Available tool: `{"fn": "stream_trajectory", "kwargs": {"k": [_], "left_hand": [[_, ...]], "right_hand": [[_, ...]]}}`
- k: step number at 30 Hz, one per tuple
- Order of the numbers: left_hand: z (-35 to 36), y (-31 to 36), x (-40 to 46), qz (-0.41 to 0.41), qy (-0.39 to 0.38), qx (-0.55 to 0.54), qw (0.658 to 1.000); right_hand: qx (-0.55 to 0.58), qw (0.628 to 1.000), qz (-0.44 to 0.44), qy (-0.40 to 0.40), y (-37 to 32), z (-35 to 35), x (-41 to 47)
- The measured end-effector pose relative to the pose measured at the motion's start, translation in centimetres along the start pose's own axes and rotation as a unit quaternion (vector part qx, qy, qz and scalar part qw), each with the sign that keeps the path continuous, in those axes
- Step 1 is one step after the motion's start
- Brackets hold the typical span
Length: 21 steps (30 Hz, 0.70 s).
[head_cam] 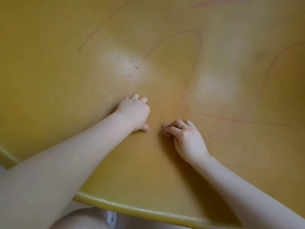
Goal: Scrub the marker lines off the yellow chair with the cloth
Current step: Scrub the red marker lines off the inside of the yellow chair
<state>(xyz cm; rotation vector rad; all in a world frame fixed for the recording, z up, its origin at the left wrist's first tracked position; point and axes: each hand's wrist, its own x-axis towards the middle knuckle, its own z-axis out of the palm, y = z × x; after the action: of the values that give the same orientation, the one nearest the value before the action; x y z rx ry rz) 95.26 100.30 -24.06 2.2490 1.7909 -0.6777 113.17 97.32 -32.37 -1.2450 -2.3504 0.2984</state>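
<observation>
The yellow chair seat [66,83] fills almost the whole head view. Faint red marker lines [197,52] loop across its middle, and others run at the top left, far right and lower right. My left hand [135,113] rests on the seat near the centre, with bent fingers and the thumb touching the surface; it holds nothing that I can see. My right hand [184,138], with a ring on one finger, pinches a small pinkish wad, apparently the cloth [166,131], against the seat. Most of the wad is hidden under the fingers.
The seat's rounded front rim [148,210] curves along the bottom. Below it are my bare knee [79,219] and a bit of white fabric [111,219]. Two pale glare patches lie on the seat, and a tiny crumb sits above my right hand.
</observation>
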Motion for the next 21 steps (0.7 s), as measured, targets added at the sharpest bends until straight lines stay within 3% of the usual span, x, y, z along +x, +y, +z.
{"fn": "stream_trajectory", "kwargs": {"k": [4, 8, 12, 17, 21], "left_hand": [[0.6, 0.1, 1.5, 0.008, -0.008, 0.002, 1.000], [0.7, -0.2, 2.3, 0.006, -0.012, -0.023, 1.000], [0.9, -0.3, 2.4, 0.007, -0.013, -0.037, 0.999], [1.4, -0.7, 2.3, 0.016, -0.008, -0.063, 0.998], [1.2, -0.4, 2.1, 0.009, -0.010, -0.068, 0.998]], "right_hand": [[-0.068, 0.993, -0.096, 0.021, 0.8, -0.7, 2.2], [-0.102, 0.988, -0.052, 0.106, 2.8, -0.5, 8.6], [-0.060, 0.989, 0.095, 0.092, 5.0, 1.0, 11.3], [-0.008, 0.996, 0.061, 0.063, 4.1, -0.2, 7.8], [0.016, 0.999, 0.039, -0.005, 2.6, -1.7, 2.7]]}}
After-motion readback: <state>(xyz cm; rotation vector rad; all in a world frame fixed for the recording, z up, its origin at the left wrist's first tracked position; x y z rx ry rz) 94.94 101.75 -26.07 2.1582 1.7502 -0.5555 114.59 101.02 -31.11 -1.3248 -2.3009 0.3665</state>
